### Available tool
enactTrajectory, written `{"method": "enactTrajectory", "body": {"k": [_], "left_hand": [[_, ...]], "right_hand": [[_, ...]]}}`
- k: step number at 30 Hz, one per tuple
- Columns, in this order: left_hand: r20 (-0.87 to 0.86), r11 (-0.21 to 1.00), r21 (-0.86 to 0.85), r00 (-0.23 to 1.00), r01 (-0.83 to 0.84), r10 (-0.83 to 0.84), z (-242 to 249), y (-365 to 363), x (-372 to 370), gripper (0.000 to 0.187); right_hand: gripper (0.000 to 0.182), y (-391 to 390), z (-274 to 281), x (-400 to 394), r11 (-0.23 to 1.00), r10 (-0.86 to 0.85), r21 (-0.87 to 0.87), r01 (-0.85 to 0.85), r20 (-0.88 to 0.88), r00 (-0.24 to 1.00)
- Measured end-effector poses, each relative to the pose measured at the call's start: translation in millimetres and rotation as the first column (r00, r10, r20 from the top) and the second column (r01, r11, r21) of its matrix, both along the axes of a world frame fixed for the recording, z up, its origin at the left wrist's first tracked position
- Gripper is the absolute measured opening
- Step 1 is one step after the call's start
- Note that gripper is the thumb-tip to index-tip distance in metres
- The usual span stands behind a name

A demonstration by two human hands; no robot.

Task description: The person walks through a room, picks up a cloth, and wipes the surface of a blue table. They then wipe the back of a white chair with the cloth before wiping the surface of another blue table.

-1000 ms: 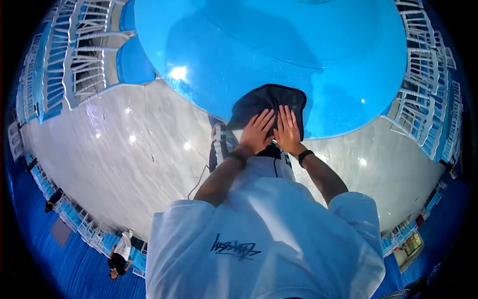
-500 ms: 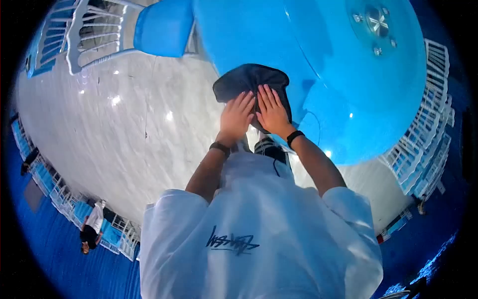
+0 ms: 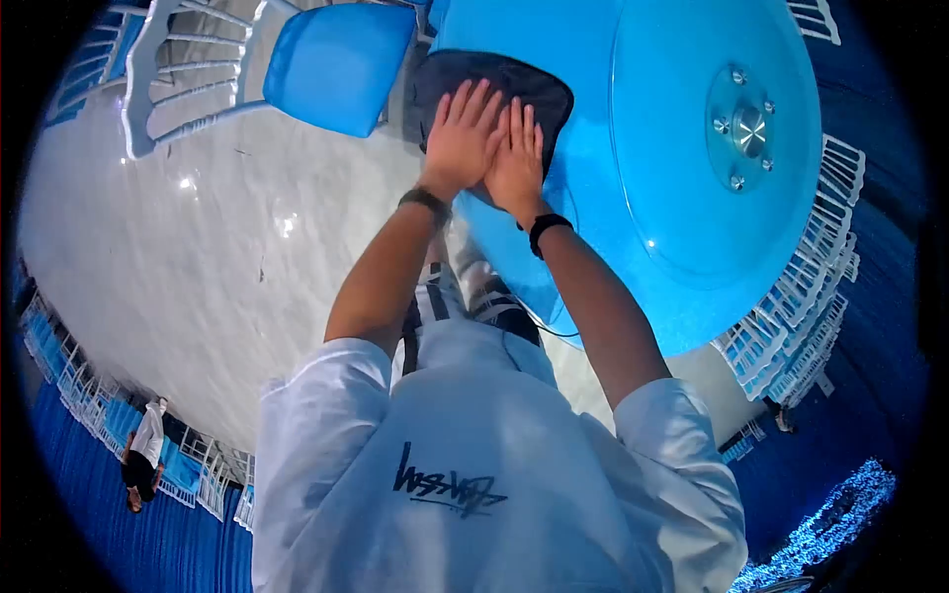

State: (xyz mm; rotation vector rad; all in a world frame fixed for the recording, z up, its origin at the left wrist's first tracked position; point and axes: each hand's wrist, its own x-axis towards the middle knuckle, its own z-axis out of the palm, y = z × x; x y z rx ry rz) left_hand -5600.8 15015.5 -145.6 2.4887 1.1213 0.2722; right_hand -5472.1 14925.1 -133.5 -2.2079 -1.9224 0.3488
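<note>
A flat black fabric piece with rounded corners lies at the edge of the blue table, partly overhanging it in this view. My left hand rests flat on the fabric with its fingers stretched out. Right beside it, my right hand also lies flat on the fabric, fingers extended and pointing away from me. The two hands meet at the thumb sides and cover the lower middle of the fabric. Each wrist wears a dark band.
A round glass turntable with a metal hub sits on the table. To the left stands a white chair with a blue seat. White chairs line the table's far right. A person is at the far lower left, near more chairs.
Both hands have moved forward over the fabric and come together. The fabric looks flatter, its middle crease less visible. My view has shifted, bringing the turntable further into sight.
</note>
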Motion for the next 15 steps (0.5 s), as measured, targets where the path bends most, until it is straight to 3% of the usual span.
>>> {"method": "enactTrajectory", "body": {"k": [5, 11, 13, 15], "left_hand": [[0.023, 0.996, 0.070, 0.998, -0.052, 0.050, -14.1, 51.1, 24.3, 0.061], [-0.157, 0.980, 0.200, 0.986, -0.017, 0.049, -17.2, 113.2, 63.9, 0.061], [-0.253, 0.964, 0.266, 0.966, 0.023, 0.047, -15.3, 135.1, 78.5, 0.060], [-0.052, 0.971, 0.239, 0.999, 0.005, 0.008, -29.5, 156.4, 90.2, 0.063]], "right_hand": [[0.058, 59.7, -15.0, 28.1, 0.993, 0.013, 0.119, -0.018, 0.045, 0.999], [0.063, 116.6, -30.3, 62.5, 0.982, -0.018, 0.190, 0.008, 0.051, 0.999], [0.061, 137.7, -36.5, 79.5, 0.957, -0.001, 0.291, -0.018, 0.063, 0.998], [0.060, 159.8, -38.1, 90.4, 0.943, -0.022, 0.332, -0.016, 0.109, 0.994]]}}
